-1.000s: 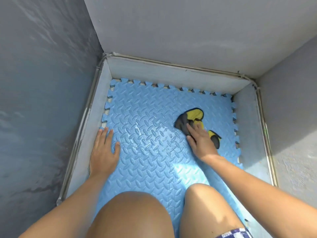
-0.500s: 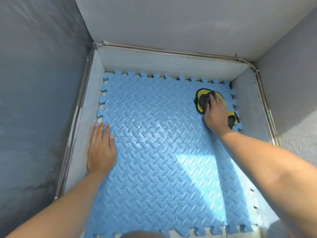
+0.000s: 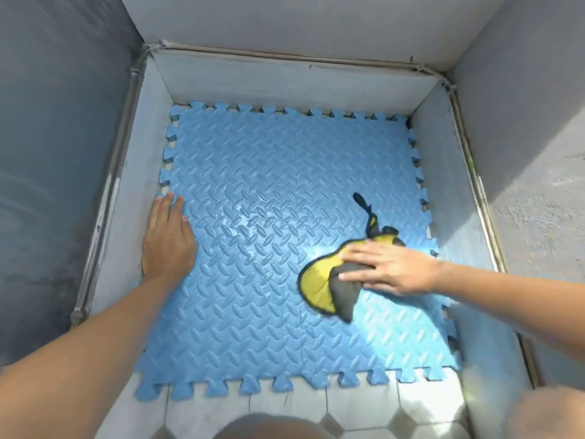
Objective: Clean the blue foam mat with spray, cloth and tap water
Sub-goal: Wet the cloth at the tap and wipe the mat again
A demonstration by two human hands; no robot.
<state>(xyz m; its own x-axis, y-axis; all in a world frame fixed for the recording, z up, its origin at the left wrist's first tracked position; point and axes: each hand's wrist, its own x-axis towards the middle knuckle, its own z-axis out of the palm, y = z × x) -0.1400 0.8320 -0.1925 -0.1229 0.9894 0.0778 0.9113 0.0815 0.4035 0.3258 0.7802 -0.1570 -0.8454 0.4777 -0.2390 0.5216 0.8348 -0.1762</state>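
Note:
The blue foam mat (image 3: 253, 191), with a raised tread pattern and jigsaw edges, lies flat on the floor between grey walls. A wet sheen shows near its middle. A yellow and dark grey cloth (image 3: 319, 283) lies on the mat's right side, a dark strap trailing away from it toward the back. My right hand (image 3: 389, 267) presses flat on the cloth, fingers spread and pointing left. My left hand (image 3: 167, 239) rests palm down on the mat's left edge, fingers together, holding nothing. No spray bottle or tap is in view.
Grey walls (image 3: 63, 153) close in at left, back and right, with a low pale skirting (image 3: 285, 80) around the mat. Pale floor tiles (image 3: 285, 403) show in front of the mat. My knees (image 3: 266, 427) sit at the bottom edge.
My right hand has dragged the cloth from the mat's far right corner back toward me and to the right middle. My left hand stays at the left edge. The view has pulled back.

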